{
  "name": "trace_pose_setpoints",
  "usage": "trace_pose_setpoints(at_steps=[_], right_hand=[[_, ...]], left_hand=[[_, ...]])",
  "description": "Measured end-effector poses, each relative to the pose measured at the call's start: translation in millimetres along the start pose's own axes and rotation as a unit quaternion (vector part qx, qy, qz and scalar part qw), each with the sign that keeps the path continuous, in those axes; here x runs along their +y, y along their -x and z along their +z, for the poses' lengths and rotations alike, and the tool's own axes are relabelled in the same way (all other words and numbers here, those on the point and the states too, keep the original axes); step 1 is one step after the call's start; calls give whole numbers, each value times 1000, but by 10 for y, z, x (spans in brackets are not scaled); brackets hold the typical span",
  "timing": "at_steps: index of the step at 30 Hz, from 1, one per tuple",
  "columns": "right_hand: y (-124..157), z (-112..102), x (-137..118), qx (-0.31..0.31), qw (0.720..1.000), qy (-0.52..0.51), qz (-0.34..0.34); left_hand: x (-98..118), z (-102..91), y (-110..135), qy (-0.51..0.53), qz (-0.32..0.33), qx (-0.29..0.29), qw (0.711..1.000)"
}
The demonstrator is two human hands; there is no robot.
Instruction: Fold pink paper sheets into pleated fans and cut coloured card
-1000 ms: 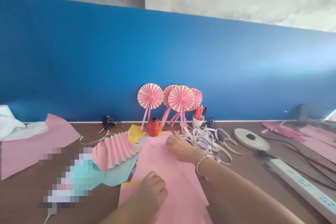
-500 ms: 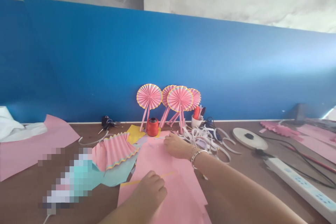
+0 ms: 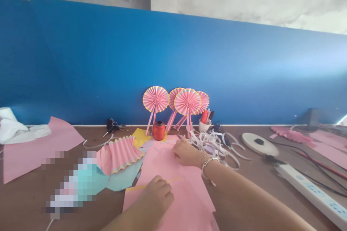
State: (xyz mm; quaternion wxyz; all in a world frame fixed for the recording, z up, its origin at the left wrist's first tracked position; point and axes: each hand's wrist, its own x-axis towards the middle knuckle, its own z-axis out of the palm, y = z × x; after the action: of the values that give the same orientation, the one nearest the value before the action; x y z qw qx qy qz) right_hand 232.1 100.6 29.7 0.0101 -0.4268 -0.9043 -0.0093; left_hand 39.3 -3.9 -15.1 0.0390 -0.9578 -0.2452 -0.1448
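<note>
"Where's the pink paper sheet [image 3: 189, 196]?"

"On the brown table [image 3: 233, 195], at six o'clock from the paper fans [image 3: 187, 101], its long side running roughly twelve to six."

"And the hands?"

"The right hand [image 3: 185, 153] lies spread flat on the sheet's far end. The left hand [image 3: 155, 197] is curled over a thin yellow strip [image 3: 173, 179], which lies across the sheet toward three o'clock. Whether it pinches the strip, nobody could tell from here."

"Any writing?"

"The blue marks on the power strip [image 3: 311, 191] are too small to read."
</note>
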Motion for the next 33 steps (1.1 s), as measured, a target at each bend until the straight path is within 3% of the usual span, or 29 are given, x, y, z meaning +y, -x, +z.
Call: trace_pose_setpoints(at_steps=[4, 6, 10, 11, 15, 21, 29, 33], right_hand=[[-16, 34, -62, 61, 980, -171, 81], [29, -2, -100, 68, 955, -269, 104], [244, -85, -135, 74, 825, -537, 158], [311, -79, -135, 66, 814, -551, 172], [530, 115, -128, 29, 826, -507, 243], [634, 471, -138, 64, 797, -546, 248], [657, 412, -156, 50, 796, -538, 273], [652, 420, -181, 61, 812, -512, 272]], left_hand=[[3, -20, 1, -11, 4, -8, 1000], [1, -18, 4, -10, 4, -11, 1000], [15, -5, 9, 23, -29, -26, 999], [24, -3, 7, 34, -42, -27, 998], [65, -1, -25, 62, -74, -6, 995], [100, -45, -114, 82, -91, -47, 991], [119, -89, -172, 52, -84, -80, 992], [127, -107, -193, 54, -87, -90, 991]])
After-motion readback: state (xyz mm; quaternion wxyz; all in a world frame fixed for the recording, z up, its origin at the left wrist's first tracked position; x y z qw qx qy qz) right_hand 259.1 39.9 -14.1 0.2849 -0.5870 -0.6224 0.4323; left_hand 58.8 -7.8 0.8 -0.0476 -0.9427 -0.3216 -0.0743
